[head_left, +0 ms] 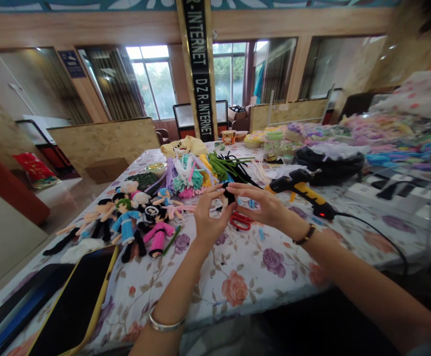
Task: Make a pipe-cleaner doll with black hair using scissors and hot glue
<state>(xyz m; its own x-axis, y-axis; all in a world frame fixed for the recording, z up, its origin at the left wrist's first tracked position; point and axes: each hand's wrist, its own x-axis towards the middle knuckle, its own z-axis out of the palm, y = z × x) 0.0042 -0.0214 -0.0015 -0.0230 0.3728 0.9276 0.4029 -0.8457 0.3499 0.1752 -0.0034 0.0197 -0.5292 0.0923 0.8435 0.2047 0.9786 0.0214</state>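
Black piece (229, 193), red scissors (241, 222), floral white tablecloth (254, 304)

My feed comes through rather dim, with daylight glaring in at the windows (165, 91), deep shadow below the table (215, 299), soft detail, and wide-angle distortion stretching the edges.

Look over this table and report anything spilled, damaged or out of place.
Nothing looks clearly spilled or damaged. One oddity: the black-and-yellow glue gun lies on the floral-print tablecloth with its red light lit, its nozzle apparently toward the crumpled black plastic bag; possibly risky if hot.
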